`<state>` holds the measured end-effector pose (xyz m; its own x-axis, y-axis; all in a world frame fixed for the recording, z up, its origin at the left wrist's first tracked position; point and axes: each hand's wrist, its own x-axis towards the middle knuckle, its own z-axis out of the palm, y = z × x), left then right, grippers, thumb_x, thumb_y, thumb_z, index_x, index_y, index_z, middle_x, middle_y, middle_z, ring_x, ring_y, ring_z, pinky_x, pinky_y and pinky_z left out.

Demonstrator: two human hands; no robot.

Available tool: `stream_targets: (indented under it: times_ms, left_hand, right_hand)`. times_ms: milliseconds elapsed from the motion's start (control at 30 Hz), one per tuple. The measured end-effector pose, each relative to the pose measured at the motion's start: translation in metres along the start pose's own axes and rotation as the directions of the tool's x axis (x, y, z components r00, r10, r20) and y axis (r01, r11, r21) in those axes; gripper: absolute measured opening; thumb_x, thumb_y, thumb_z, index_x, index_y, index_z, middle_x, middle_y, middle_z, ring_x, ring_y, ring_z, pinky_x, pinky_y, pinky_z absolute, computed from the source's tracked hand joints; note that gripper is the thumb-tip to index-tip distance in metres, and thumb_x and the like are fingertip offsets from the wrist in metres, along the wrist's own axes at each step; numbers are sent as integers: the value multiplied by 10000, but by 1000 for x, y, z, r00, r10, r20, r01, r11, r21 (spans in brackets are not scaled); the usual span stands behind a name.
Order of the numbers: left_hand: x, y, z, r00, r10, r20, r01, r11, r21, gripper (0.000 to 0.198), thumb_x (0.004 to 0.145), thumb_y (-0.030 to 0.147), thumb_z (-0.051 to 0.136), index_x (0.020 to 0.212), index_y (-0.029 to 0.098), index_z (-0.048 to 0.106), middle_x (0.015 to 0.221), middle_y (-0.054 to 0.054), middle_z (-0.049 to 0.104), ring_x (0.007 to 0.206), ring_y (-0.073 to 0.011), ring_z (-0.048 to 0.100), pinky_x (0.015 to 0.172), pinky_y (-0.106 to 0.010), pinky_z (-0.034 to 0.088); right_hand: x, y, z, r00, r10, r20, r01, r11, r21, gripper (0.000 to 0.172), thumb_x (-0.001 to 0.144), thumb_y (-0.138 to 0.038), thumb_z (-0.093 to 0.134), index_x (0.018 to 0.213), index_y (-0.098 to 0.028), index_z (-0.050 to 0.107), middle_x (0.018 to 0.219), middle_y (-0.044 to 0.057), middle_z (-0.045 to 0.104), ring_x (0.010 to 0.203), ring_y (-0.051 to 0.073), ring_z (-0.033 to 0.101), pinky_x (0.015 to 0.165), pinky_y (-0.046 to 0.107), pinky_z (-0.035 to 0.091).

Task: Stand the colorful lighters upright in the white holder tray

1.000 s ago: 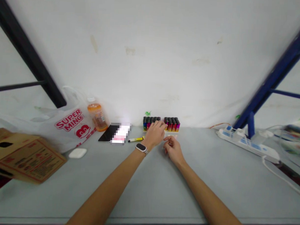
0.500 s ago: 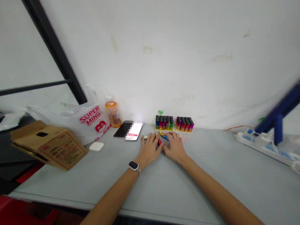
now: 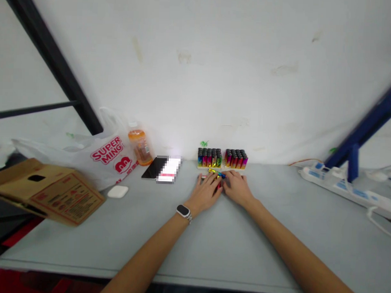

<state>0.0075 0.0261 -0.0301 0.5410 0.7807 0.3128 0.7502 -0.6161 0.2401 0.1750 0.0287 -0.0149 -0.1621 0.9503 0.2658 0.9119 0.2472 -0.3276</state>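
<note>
Several loose shiny coloured pieces, probably lighters (image 3: 213,170), lie in a small heap between my hands; red, gold and blue parts show, and the rest is covered. My left hand (image 3: 206,193), with a watch on its wrist, lies palm down over the heap's left side, fingers spread. From the right, my right hand (image 3: 237,188) reaches in with bent fingers, touching the blue end. Just behind stand two blocks of upright lighters with black tops, a rainbow-coloured left block (image 3: 209,157) and a pink-purple right block (image 3: 236,159).
Left of my hands are a tablet (image 3: 152,168) with a blurred screen, an orange drink bottle (image 3: 140,146), a white plastic bag (image 3: 100,169), a small white case (image 3: 118,191) and an open cardboard box (image 3: 59,195). A white power strip (image 3: 348,190) lies to the right by a blue post.
The view has shifted slightly, and both hands sit a little further right against the lighter blocks. The fingers of my right hand are more bent. The loose pieces have moved with the hands.
</note>
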Motion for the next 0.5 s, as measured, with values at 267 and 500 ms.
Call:
stream_targets:
  times_ms: [267,500]
  left_hand:
    - [25,18,9,993,112,-35,-115,987,-108,387,941,344,487,1314,241,504,1439,-93,519,1367,-242,428,1177,-560,199]
    - [21,8,4,993,45,-114,-59,991,-124,365,907,284,529,1266,218,532,1341,-90,581,1301,-242,481,1164,-500,258]
  right_hand:
    - [-3,33,-6,981,186,-47,-188,982,-29,295,879,-291,521,1112,-186,669,1111,127,635,1089,272,551,879,379,336]
    - [-1,36,1,964,222,-148,-211,974,87,206,849,-334,589,950,-177,676,1007,98,674,986,242,593,844,359,357]
